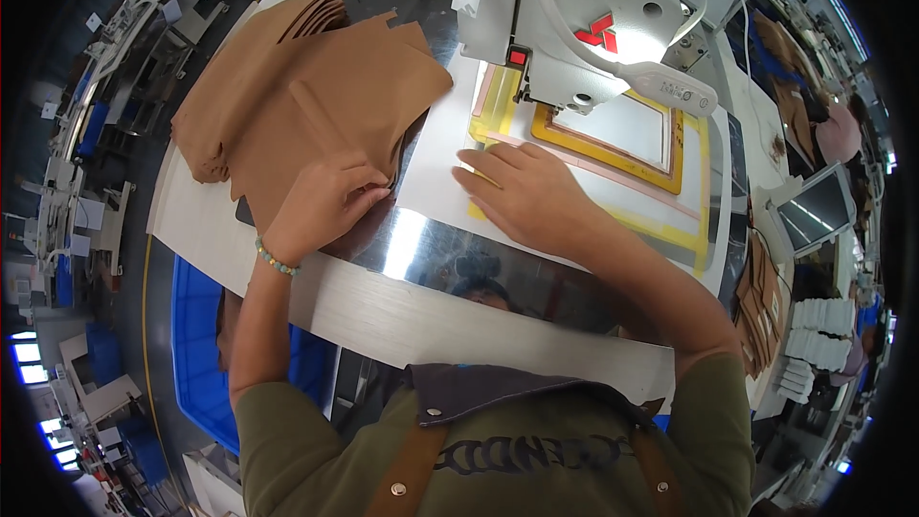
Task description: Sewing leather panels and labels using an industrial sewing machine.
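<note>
A stack of brown fabric pieces [335, 86] lies at the left of the work surface, partly folded over at its far left. My left hand [325, 193] rests on its near right corner, thumb and fingers pinched together at the fabric's edge. How many layers are between the fingers is hidden. Over the left part of a white sewing template [436, 177] with yellow borders, my right hand [526, 193] is spread with nothing in it. A yellow rectangular frame [613, 165] sits on the template, under the head of a white sewing machine [574, 33].
A shiny metal plate [436, 254] borders the pale wooden table edge [459, 321]. Below left stands a blue bin [201, 364] with brown material inside. At the right are more brown pieces [761, 311], a tilted screen [814, 211] and stacked white bundles [818, 335].
</note>
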A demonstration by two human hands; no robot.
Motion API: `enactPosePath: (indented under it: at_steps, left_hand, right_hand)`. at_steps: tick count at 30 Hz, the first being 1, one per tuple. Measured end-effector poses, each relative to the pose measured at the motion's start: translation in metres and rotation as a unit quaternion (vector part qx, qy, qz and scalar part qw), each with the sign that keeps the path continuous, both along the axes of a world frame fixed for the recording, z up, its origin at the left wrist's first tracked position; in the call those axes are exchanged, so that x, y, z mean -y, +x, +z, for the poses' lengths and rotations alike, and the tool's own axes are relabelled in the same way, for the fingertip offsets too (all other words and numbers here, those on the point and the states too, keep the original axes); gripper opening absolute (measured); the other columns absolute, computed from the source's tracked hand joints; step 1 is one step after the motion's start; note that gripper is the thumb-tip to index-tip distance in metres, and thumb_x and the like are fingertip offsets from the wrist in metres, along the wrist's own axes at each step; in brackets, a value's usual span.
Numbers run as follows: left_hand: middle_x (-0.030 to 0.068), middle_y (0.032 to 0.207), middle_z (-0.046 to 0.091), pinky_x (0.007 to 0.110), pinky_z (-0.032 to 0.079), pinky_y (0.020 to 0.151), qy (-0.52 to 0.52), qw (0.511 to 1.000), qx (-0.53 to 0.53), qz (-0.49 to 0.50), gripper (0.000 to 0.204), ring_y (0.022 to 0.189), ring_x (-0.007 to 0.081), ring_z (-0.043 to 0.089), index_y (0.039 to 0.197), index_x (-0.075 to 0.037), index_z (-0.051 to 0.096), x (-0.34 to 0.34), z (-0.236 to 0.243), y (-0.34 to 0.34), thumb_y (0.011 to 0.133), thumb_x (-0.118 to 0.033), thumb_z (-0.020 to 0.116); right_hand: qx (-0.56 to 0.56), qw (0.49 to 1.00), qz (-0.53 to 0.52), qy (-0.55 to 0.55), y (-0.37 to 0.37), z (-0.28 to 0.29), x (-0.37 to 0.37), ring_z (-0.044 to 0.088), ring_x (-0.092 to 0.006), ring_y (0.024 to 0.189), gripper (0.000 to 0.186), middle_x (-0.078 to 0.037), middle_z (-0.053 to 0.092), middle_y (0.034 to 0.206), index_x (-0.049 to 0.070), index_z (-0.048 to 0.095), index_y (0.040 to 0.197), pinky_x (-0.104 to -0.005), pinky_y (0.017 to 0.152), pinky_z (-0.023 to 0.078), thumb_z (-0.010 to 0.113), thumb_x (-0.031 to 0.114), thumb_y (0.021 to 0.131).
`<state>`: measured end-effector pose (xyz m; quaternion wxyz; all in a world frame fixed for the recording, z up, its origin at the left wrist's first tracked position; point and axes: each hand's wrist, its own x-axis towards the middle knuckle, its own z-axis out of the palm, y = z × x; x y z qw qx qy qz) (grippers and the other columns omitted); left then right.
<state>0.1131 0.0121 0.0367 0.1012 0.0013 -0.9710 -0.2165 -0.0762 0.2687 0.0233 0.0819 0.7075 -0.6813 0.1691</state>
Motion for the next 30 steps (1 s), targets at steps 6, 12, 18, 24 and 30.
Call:
enactPosePath:
  at_steps: [6, 12, 18, 24, 30]
  left_hand:
    - [0.0156, 0.111, 0.073, 0.042, 0.056, 0.085, 0.058, 0.996, -0.021, 0.060, 0.022, 0.095, 0.0342, 0.070, 0.121, -0.002, 0.076, 0.028, 0.015, -0.018, 0.101, -0.009, 0.068]
    - [0.0206, 0.146, 0.066, 0.046, 0.046, 0.116, -0.049, 0.993, -0.037, 0.098, 0.043, 0.135, 0.0401, 0.060, 0.142, 0.000, 0.066, 0.122, -0.046, -0.057, 0.111, -0.028, 0.055]
    - [0.0201, 0.156, 0.060, 0.047, 0.041, 0.124, -0.134, 0.970, 0.011, 0.202, 0.055, 0.145, 0.0412, 0.054, 0.145, 0.000, 0.065, 0.161, -0.061, -0.070, 0.112, -0.042, 0.053]
    - [0.0178, 0.156, 0.060, 0.047, 0.041, 0.122, -0.126, 0.981, 0.015, 0.145, 0.052, 0.145, 0.0411, 0.054, 0.145, 0.000, 0.064, 0.140, -0.057, -0.067, 0.111, -0.037, 0.054]
    - [0.0170, 0.159, 0.058, 0.046, 0.041, 0.123, -0.132, 0.980, 0.030, 0.145, 0.052, 0.146, 0.0406, 0.053, 0.148, 0.000, 0.062, 0.135, -0.050, -0.070, 0.111, -0.036, 0.054]
  right_hand:
    - [-0.094, 0.994, -0.002, -0.048, 0.020, -0.022, 0.075, 0.069, -0.0236, 0.110, 0.049, -0.012, 0.067, 0.139, 0.007, 0.066, 0.136, -0.0363, 0.086, 0.058, 0.074, 0.015, 0.088]
    - [-0.088, 0.996, 0.007, -0.012, 0.015, -0.038, 0.093, 0.067, -0.0212, 0.097, 0.021, -0.006, 0.067, 0.111, 0.007, 0.069, 0.105, -0.0339, 0.078, 0.056, 0.072, 0.012, 0.084]
    - [-0.044, 0.996, 0.058, -0.044, 0.037, -0.023, 0.064, 0.066, -0.0208, 0.095, 0.013, -0.006, 0.066, 0.103, 0.006, 0.068, 0.097, -0.0329, 0.078, 0.055, 0.070, 0.011, 0.085]
    - [-0.121, 0.986, -0.037, -0.112, 0.030, -0.035, 0.099, 0.068, -0.0191, 0.098, 0.016, -0.006, 0.065, 0.102, 0.006, 0.069, 0.101, -0.0321, 0.074, 0.056, 0.071, 0.011, 0.086]
    - [-0.090, 0.995, 0.002, -0.045, 0.016, -0.047, 0.116, 0.069, -0.0198, 0.101, 0.013, -0.003, 0.065, 0.101, 0.008, 0.068, 0.098, -0.0335, 0.075, 0.060, 0.071, 0.011, 0.086]
